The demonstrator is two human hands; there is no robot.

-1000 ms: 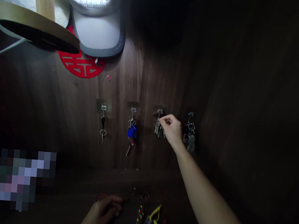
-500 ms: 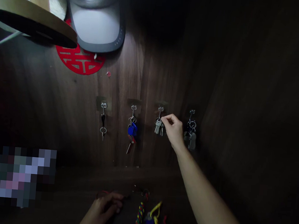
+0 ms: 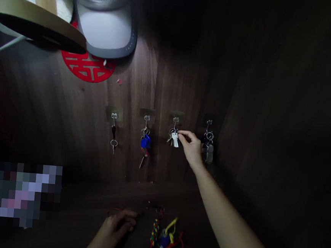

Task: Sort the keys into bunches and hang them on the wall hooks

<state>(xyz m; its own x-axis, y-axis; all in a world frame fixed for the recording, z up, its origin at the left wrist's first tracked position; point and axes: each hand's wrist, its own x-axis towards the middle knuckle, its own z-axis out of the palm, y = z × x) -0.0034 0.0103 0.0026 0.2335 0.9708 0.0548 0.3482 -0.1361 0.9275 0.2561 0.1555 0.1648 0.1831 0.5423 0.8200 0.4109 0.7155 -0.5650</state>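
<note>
A bunch of silver keys (image 3: pixel 175 139) hangs by its ring from the third hook (image 3: pixel 176 119) on the dark wood panel. My right hand (image 3: pixel 191 145) reaches up to it from the right, thumb and forefinger pinched at the edge of the bunch. Below, my left hand (image 3: pixel 119 225) rests on the dark surface with fingers loosely bent and apart, seemingly holding nothing; a thin red cord lies just behind it. To its right lie a multicoloured braided cord (image 3: pixel 154 232) and a blue-headed key (image 3: pixel 164 241) with yellow and red cords.
Other hooks carry a single key on a black strap (image 3: pixel 113 132), keys with blue tags (image 3: pixel 145 141) and a dark key bunch (image 3: pixel 209 150). Above left hang a grey cap (image 3: pixel 105 29) and a red round paper cut-out (image 3: pixel 92 70), beside a lamp-like round object (image 3: pixel 41 22).
The silver keys have turned and swung slightly on the hook, their faces now brighter. My right hand stays at them, and my left hand has hardly moved.
</note>
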